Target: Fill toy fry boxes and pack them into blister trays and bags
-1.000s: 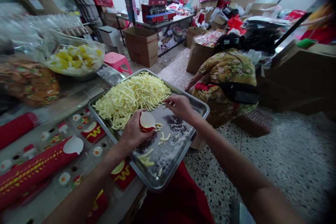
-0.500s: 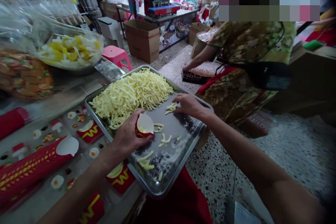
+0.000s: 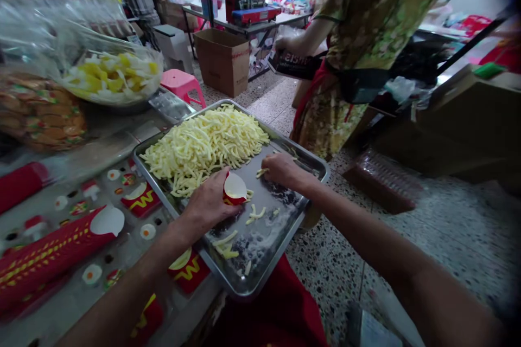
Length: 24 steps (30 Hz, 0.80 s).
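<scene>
My left hand (image 3: pixel 209 200) is closed around a small red paper fries carton (image 3: pixel 235 188), its pale inner side facing up, over the metal tray (image 3: pixel 268 276). My right hand (image 3: pixel 283 169) has its fingers curled on pale yellow fry-shaped sticks (image 3: pixel 261 173) lying on the tray, and some poke out at its fingertips. A big heap of the same sticks (image 3: pixel 211 141) fills the tray's far left part. A few loose sticks (image 3: pixel 255 214) and white powder (image 3: pixel 254 252) lie nearer to me.
On the left table are a nested stack of red cartons (image 3: pixel 61 249) and packs with red cartons (image 3: pixel 140 199). Behind stand a bagged bowl of yellow-white pieces (image 3: pixel 112 73), a pink stool (image 3: pixel 183 85) and a cardboard box (image 3: pixel 222 62). A co-worker (image 3: pixel 358 38) carries a black box (image 3: pixel 295 65).
My left hand has moved a little right with the carton. My right hand has shifted slightly left, its fingers closing on the sticks. The co-worker has straightened up, lifting the black box.
</scene>
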Tool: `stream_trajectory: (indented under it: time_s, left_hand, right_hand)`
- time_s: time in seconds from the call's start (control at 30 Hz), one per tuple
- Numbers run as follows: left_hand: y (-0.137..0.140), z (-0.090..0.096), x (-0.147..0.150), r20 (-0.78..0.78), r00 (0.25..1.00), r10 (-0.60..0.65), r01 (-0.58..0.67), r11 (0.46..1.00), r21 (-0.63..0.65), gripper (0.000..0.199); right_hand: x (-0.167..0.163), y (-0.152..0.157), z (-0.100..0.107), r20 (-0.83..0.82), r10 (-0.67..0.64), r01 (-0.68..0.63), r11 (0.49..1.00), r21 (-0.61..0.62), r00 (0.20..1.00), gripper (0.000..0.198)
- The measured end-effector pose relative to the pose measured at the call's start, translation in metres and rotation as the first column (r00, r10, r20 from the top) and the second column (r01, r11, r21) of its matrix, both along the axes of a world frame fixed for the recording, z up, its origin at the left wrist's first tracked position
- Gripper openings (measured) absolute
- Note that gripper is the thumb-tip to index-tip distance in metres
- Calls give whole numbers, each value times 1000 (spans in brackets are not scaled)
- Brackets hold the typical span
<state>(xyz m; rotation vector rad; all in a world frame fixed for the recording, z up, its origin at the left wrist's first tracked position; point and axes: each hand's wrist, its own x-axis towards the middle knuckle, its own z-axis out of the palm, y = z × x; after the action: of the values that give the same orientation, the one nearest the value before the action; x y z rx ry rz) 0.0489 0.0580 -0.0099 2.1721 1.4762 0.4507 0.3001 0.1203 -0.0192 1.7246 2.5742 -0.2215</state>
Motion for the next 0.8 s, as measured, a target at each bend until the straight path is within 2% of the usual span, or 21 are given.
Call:
stream_trajectory:
  time_s: [0.1,0.23,0.3,0.4,0.53,0.6,0.7,0.73,0.8]
  left_hand:
    - [-5,1,-10,7,1000,8,-8,1000,-13,92]
    - [-14,2,-16,-11,999,53,-53,998,-15,90]
    - [-17,3,-9,-14,999,52,-53,998,-16,90]
    - [-18,5,8,-26,999,22,-22,1000,-4,91]
    - [-15,4,19,-99,994,38,-35,999,40,90]
    - [-14,1,19,-143,987,69,-62,997,54,90]
    - [-12,-6,20,-155,980,126,-115,990,81,92]
    - [-12,-8,21,-135,980,147,-135,986,99,90]
    - [-11,-11,24,-61,980,192,-181,972,147,80]
  right_hand:
    - [18,-7,8,-39,-81,82,996,31,996,26]
    - [62,-12,24,-93,-249,263,946,189,964,26]
    - [74,-13,25,-56,-239,245,952,182,969,25]
    - [73,-14,16,-23,-200,202,974,106,979,24]
    - [47,-24,7,-89,-244,251,965,75,966,21]
    - [24,-34,9,-226,-285,286,958,-31,931,20]
    - [-23,-50,16,-493,-323,260,946,-193,808,19]
    - [-40,-55,19,-528,-309,251,951,-180,791,19]
    - [-70,-60,26,-474,-236,239,969,-56,848,16]
